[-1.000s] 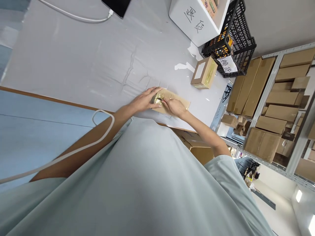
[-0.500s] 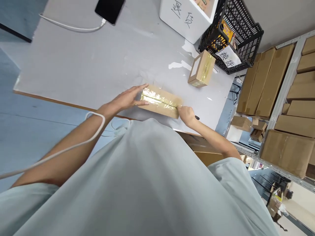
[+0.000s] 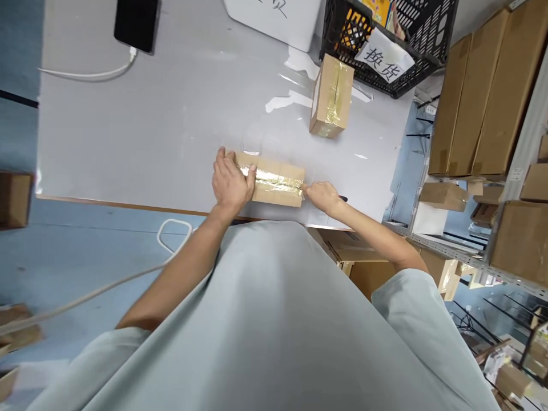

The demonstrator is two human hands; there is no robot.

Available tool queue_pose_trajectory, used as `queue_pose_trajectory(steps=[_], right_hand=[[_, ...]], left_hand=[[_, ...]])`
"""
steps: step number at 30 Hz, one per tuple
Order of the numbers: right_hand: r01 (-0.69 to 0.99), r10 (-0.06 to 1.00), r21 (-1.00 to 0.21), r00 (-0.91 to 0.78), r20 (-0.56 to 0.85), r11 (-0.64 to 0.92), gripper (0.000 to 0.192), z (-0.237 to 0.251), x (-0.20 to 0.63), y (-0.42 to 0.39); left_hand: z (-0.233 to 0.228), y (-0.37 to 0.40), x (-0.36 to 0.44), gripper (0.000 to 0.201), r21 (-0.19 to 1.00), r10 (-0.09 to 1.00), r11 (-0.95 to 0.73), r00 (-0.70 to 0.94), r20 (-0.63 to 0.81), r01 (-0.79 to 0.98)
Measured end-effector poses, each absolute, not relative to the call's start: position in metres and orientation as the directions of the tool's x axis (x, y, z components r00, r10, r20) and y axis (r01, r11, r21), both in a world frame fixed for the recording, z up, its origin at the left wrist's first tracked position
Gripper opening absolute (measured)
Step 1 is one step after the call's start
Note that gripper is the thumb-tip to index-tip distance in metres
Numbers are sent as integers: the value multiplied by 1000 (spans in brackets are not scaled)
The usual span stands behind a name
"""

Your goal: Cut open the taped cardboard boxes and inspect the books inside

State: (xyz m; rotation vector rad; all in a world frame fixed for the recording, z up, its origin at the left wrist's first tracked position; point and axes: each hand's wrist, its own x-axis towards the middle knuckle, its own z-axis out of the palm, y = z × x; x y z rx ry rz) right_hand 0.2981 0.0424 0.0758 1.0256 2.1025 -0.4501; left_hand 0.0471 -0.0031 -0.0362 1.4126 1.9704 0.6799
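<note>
A black plastic crate [image 3: 411, 34] stands at the far right corner of the white table [image 3: 171, 125], holding colourful packets that show yellow and orange through its mesh; a paper label with handwritten characters [image 3: 384, 56] hangs on its front. Beside it to the left sits a white foam box [image 3: 278, 20], cut off by the top edge, so its contents cannot be told. A small taped carton [image 3: 330, 97] stands closed just in front of the crate.

The long taped cardboard box [image 3: 276, 182] lies near the table's front edge, closed, with shiny tape running along its top. The left hand [image 3: 229, 182] covers the box's left end, fingers curled down over it and pressed together, the thumb [image 3: 251, 171] lying on the tape. The right hand [image 3: 323, 197] sits at the box's right end, its fingers closed in a pinch around a thin dark tool [image 3: 342, 198] whose tip pokes out to the right; what the tool is cannot be told.

A black phone [image 3: 136, 24] with a white charging cable [image 3: 85, 74] lies at the far left of the table. Stacked brown cartons [image 3: 475, 91] fill the shelving on the right.
</note>
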Motion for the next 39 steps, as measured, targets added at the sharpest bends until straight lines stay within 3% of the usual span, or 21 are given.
queue_pose_trajectory(steps=[6, 12, 18, 21, 24, 26, 29, 34, 39], right_hand=[[792, 501, -44, -426, -753, 608, 44, 70, 313, 41], [798, 501, -37, -412, -761, 601, 45, 62, 312, 34], [867, 592, -67, -392, -704, 494, 42, 43, 324, 14], [932, 736, -215, -363, -572, 293, 42, 19, 338, -14], [915, 923, -388, -50, -383, -111, 57, -11, 335, -42], [799, 921, -506, 145, -363, -325, 65, -29, 322, -53], [657, 864, -596, 180, -470, -461, 64, -43, 288, -57], [714, 864, -573, 91, -495, -403, 66, -18, 243, -48], [883, 929, -395, 110, -353, -255, 70, 41, 247, -38]], left_hand=[[-40, -8, 43, 82, 669, 948, 317, -252, -196, 672], [-51, -11, 38, 85, 686, 952, 306, -224, -208, 661], [-52, -12, 36, 91, 714, 962, 273, -186, -200, 645], [-54, -13, 29, 88, 717, 971, 238, -157, -180, 655], [-58, -12, 10, 83, 719, 972, 233, -175, -155, 654], [-60, -10, -9, 79, 726, 968, 248, -199, -155, 641], [-62, -6, -41, 75, 749, 959, 269, -236, -153, 605], [-79, -6, -65, 79, 795, 947, 302, -264, -185, 527], [-110, -16, -39, 92, 825, 946, 319, -100, -309, 468]])
